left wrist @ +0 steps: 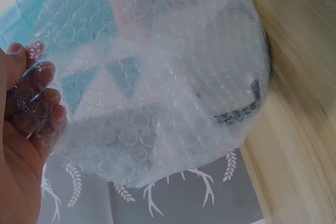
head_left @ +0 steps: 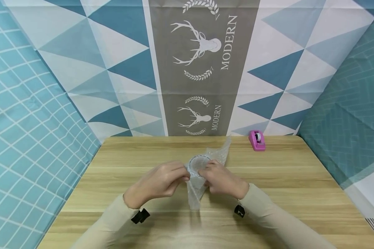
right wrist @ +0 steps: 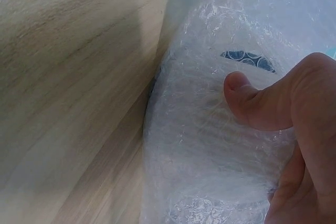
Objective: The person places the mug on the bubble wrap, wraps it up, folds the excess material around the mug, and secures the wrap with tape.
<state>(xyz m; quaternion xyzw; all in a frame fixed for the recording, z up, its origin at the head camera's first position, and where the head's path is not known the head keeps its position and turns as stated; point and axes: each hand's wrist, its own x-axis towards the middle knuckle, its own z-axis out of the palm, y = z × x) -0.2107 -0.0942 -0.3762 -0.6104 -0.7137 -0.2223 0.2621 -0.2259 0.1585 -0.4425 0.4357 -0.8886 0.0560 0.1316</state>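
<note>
A round, pale thing with a dark patterned rim stands over the middle of the table, wrapped in clear bubble wrap. The film blurs it, so its exact kind is unclear. On its left, my left hand pinches a stretched flap of the wrap between thumb and fingers, as the left wrist view shows. My right hand grips the wrapped thing from the right. In the right wrist view its thumb presses on the film over the pale face, and the other fingers are partly hidden behind.
A pink tape dispenser sits at the back right of the wooden table. Behind the table hangs a patterned cloth, with blue-green cloths on both sides. Loose ends of bubble wrap stick out toward the back right and the front.
</note>
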